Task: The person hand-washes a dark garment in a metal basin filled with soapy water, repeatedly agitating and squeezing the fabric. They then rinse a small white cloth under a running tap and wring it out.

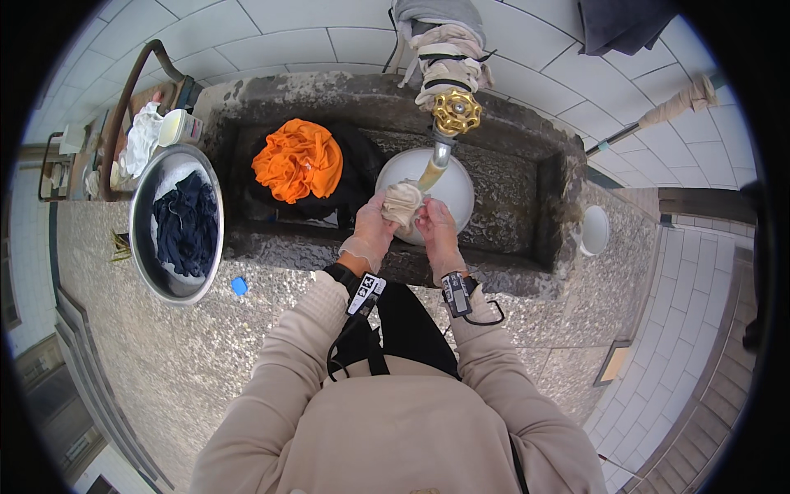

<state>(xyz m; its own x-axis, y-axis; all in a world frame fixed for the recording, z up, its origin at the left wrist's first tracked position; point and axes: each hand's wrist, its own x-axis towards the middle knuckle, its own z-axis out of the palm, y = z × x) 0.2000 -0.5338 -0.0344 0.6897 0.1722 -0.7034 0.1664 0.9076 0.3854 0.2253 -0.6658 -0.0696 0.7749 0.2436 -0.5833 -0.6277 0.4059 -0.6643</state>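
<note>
My left hand (370,231) and my right hand (439,234), both in thin clear gloves, are closed on a bunched beige cloth (402,202). The left hand grips its left side; the right fingers pinch its right edge. Just above the cloth ends the tap's hose-like spout (431,174), under a gold-coloured tap handle (457,112). Below the hands, a round white basin (462,192) stands in the dark stone sink (547,206). To its left in the sink lies a bunched orange cloth (298,160), with black fabric (355,160) beside it.
At left stands a metal bowl (211,276) holding dark blue cloth and suds. Beyond it are a white tub (183,128) and a curved brown metal rail (132,86). A blue cap-like piece (239,286) lies on the floor. A white bucket (594,230) stands right of the sink.
</note>
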